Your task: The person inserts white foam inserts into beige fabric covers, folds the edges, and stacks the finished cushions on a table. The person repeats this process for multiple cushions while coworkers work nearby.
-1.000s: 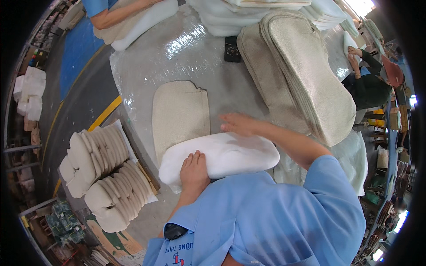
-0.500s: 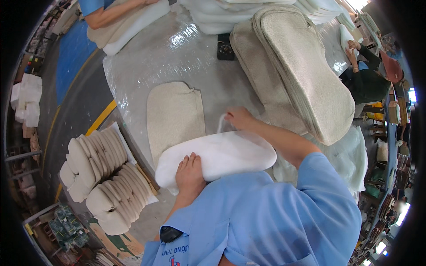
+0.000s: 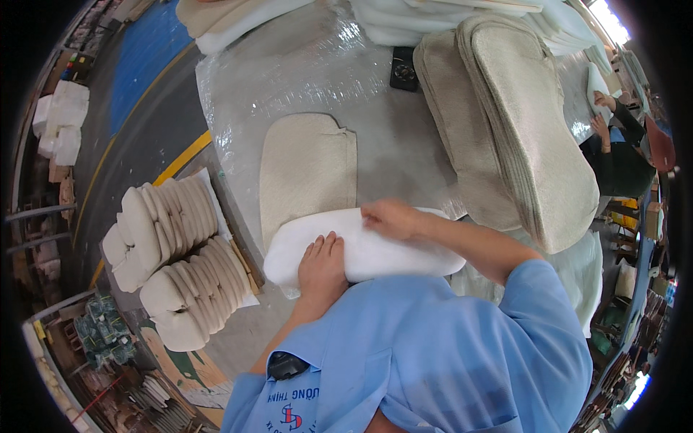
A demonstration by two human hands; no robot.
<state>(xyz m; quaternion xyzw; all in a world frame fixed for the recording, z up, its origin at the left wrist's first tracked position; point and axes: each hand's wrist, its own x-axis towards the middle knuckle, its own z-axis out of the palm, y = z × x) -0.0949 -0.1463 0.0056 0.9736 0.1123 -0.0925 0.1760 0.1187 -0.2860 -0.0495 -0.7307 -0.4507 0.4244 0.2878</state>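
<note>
A white, fluffy padding piece (image 3: 411,256), long with rounded ends, lies across the table edge against my body. My left hand (image 3: 323,267) rests flat on its left part, fingers stretched out. At the padding's far edge, right of the middle, my right hand (image 3: 390,219) is closed with curled fingers on the white material; its fingertips are partly hidden. A beige fabric cover (image 3: 309,162) lies flat just beyond the padding, which overlaps its near end.
Stacked beige covers (image 3: 516,123) lie at the right. White padding (image 3: 404,22) is piled at the back, near a small black device (image 3: 403,69). Bundled beige cushions (image 3: 173,224) stand at the left. Another person's hands (image 3: 603,115) work on white padding at far right.
My right hand has come down from beyond the padding, where it held a thin white strand, onto the padding's far edge. My left hand stays on the padding. The view has shifted.
</note>
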